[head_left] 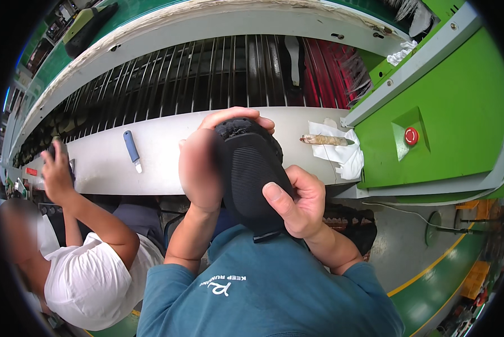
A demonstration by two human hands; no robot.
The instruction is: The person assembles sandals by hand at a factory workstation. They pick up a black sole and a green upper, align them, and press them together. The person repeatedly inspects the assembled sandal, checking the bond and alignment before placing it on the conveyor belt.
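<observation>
A black shoe [256, 180] is held up close in front of my chest, its ribbed sole facing me. My left hand [204, 157], partly blurred in the picture, wraps the shoe's left side and far end, fingers curled over the top. My right hand [301, 203] grips the right side lower down, with the thumb pressed on the sole and the other fingers behind it. The side of the shoe turned away from me is hidden.
A blue-handled knife [132, 149] lies on the pale ledge [168, 140] to the left. A wrapped stick-like tool [325, 140] rests on white paper [344, 157] to the right. Beyond run conveyor rollers [207, 73]. A green machine with a red button [411, 136] stands right; a co-worker [95, 275] sits left.
</observation>
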